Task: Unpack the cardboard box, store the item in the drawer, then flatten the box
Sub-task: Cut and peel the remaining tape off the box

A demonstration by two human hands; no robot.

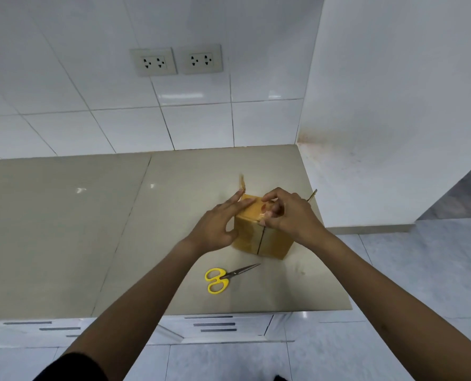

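Observation:
A small brown cardboard box (273,240) stands on the beige countertop (174,215), near its right end. My left hand (218,224) rests flat against the box's left side and top edge, fingers stretched out. My right hand (286,213) sits on the top of the box with its fingertips pinched at clear tape on the top flaps. A strip of tape (242,184) sticks up behind the box on the left, and a thin strip (312,194) juts out on the right. What is inside the box is hidden.
Yellow-handled scissors (223,277) lie shut on the counter just in front of the box. White drawer fronts (215,324) with dark handle slots run below the counter edge. Two wall sockets (176,60) sit on the tiled wall behind. A white wall bounds the counter's right end.

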